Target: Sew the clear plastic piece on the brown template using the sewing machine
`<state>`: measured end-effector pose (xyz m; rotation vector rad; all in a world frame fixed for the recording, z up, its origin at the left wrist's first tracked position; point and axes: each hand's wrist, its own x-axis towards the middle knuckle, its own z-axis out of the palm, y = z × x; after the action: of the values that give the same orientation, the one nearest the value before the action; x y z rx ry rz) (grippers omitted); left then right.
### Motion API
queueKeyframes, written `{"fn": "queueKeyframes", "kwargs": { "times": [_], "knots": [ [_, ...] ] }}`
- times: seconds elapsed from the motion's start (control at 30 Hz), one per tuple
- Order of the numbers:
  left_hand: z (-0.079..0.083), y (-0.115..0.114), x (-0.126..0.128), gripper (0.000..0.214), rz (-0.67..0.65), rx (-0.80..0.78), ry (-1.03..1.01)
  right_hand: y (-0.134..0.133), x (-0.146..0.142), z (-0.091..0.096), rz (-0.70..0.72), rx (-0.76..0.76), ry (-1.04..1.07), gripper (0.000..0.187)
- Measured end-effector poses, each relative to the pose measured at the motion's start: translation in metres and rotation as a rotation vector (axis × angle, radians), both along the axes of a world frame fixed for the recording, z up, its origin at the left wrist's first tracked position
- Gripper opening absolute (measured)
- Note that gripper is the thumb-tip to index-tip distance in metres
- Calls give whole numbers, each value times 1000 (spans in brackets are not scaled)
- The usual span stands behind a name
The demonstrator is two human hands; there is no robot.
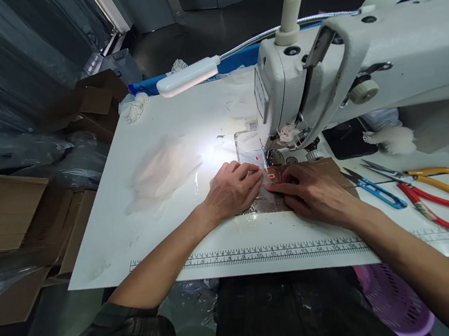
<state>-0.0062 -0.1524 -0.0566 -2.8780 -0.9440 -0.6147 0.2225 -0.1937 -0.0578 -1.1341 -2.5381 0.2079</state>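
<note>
A white sewing machine (279, 84) stands at the right of the table, its needle area just beyond my hands. My left hand (234, 189) rests with fingers bent and close together, its fingertips on a thin see-through piece of fabric (268, 189) with small red marks. From the other side, my right hand (314, 190) holds the same fabric, index finger reaching towards the left fingertips and the other fingers curled under. Beneath the right hand lies a flat brown sheet (336, 169). The fabric's edges are partly hidden by my fingers.
Blue thread snips (376, 188) and scissors with red and orange handles (445, 177) lie to the right. A printed ruler (243, 256) runs along the table's front edge. A lamp (189, 76) shines from above. Cardboard boxes (3, 210) stand left; a purple basket (395, 300) sits below.
</note>
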Motion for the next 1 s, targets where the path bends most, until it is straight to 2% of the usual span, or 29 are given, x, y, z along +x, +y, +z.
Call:
{"fn": "queueKeyframes", "kwargs": {
  "times": [0.27,0.43,0.7,1.0],
  "knots": [
    [1,1,0,29,-31,-11,58,0,1,-1,7,1,8,33],
    [2,3,3,30,23,7,63,1,0,-1,21,46,-25,32],
    [5,28,10,31,-55,24,124,0,-5,-2,-86,115,-90,31],
    [2,29,8,33,-61,56,115,-1,-8,-3,-132,105,-97,32]
  ]
}}
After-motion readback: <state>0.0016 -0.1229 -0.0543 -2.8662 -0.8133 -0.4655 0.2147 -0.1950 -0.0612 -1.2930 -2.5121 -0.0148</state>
